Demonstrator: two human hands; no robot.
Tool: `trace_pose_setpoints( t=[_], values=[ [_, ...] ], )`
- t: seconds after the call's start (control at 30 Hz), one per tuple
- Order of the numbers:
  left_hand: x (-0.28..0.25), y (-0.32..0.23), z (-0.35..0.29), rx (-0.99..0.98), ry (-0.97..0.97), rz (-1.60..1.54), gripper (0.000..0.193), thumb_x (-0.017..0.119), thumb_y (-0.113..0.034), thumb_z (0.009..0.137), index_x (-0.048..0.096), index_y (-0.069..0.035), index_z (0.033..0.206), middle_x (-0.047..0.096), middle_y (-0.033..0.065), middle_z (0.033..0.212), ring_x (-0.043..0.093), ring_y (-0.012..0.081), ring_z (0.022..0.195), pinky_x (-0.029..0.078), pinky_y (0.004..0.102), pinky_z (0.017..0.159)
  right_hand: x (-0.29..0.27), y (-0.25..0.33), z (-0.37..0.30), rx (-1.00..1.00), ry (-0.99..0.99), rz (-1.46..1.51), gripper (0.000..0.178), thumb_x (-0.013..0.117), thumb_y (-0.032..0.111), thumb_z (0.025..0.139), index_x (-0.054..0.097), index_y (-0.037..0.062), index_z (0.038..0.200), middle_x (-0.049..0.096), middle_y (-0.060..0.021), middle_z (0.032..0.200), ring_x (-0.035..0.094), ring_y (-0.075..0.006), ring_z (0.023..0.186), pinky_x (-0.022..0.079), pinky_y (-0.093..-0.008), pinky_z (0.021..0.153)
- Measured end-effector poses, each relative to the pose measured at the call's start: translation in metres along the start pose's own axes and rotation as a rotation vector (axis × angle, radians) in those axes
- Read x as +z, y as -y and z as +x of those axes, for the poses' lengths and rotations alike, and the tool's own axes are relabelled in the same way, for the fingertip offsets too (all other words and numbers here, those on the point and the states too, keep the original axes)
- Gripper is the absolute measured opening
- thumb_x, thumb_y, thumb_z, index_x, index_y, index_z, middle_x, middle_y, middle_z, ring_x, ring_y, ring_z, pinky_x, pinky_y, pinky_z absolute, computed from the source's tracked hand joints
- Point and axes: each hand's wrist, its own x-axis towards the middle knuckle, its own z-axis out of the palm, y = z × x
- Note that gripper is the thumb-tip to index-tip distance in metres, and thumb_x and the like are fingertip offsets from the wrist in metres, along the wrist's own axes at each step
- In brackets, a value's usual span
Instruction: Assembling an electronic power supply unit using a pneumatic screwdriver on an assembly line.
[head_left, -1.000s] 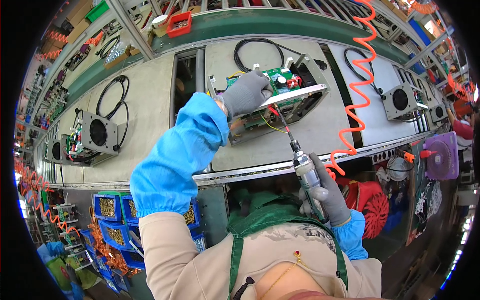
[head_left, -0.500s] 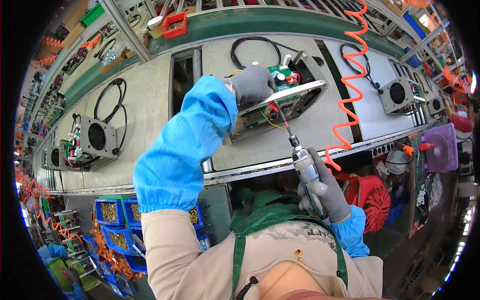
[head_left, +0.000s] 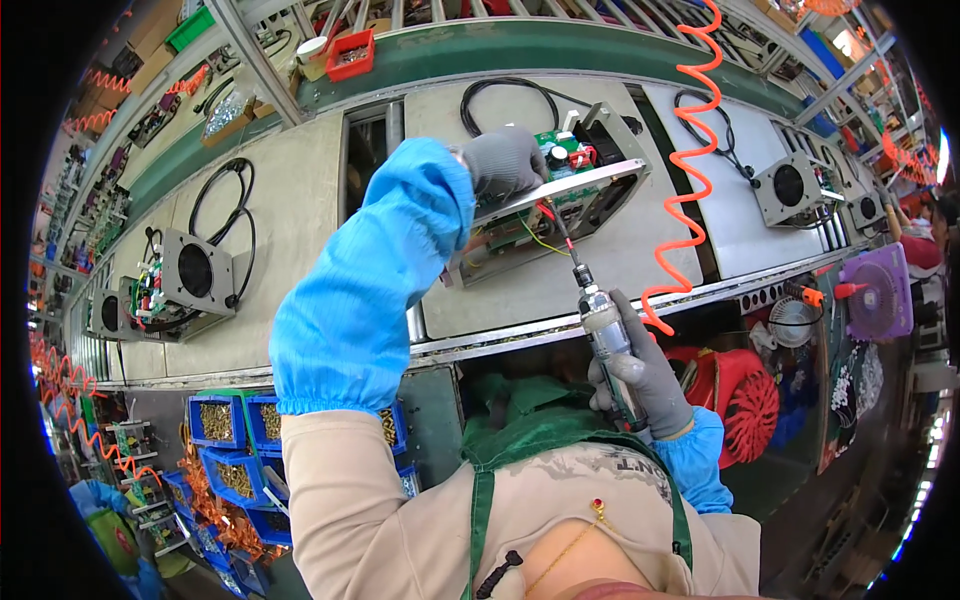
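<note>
My gloved left hand (head_left: pixel 503 163) is closed on the left part of a white panel (head_left: pixel 575 184) along the near side of a metal-framed electronic unit (head_left: pixel 612 150). Behind that panel show a green circuit board (head_left: pixel 566 148), red parts and a black fan. My gloved right hand (head_left: pixel 645 378) is wrapped round a silver power screwdriver (head_left: pixel 606 330). Its long bit (head_left: pixel 562 226) reaches up to the near underside of the panel, beside red and yellow-green wires. Whether the tip sits on a screw is too small to tell.
An orange coiled air hose (head_left: pixel 690 200) hangs right of the unit. Similar fan units stand left (head_left: pixel 195 272) and right (head_left: pixel 785 188) on the line. Blue bins (head_left: pixel 215 421) of screws sit below left. A red bin (head_left: pixel 350 55) stands at the back; a red fan (head_left: pixel 748 410) is lower right.
The screwdriver and my right hand have shifted slightly left and up. My left hand keeps its hold, moving only a little. The orange hose appears slightly further left.
</note>
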Motion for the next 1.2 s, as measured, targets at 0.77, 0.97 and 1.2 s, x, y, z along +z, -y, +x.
trace_pose_setpoints(
  t=[0.77,0.97,1.2],
  values=[
    [0.02,0.003,-0.033,0.143,-0.087,-0.033,0.051,0.06,-0.017,0.064,0.061,0.003,0.111,0.053,0.0173,0.113,0.051,0.0302,0.109,0.041,0.0326,0.099,0.005,-0.006,0.006,-0.022,0.009,0.026,0.095,0.059,0.005,0.069,0.014,0.0205,0.151,0.057,-0.0142,0.084,0.057,-0.0181,0.052,0.052,-0.0298,0.049],
    [0.023,0.005,-0.031,0.156,-0.118,-0.001,0.049,0.059,-0.017,0.065,0.06,0.003,0.11,0.053,0.018,0.111,0.052,0.031,0.108,0.042,0.0328,0.098,0.01,-0.001,0.006,-0.02,-0.014,0.008,0.095,0.058,0.003,0.068,0.015,0.0203,0.151,0.058,-0.0147,0.086,0.057,-0.0175,0.052,0.051,-0.0297,0.049],
    [0.031,0.004,-0.029,0.186,-0.193,0.022,0.042,0.065,-0.022,0.066,0.063,0.002,0.1,0.053,0.0205,0.106,0.055,0.034,0.102,0.046,0.0351,0.094,0.011,-0.002,0.007,-0.027,-0.025,-0.033,0.094,0.059,0.001,0.069,0.016,0.0203,0.151,0.058,-0.0148,0.087,0.057,-0.0174,0.051,0.05,-0.0288,0.048]
  ],
)
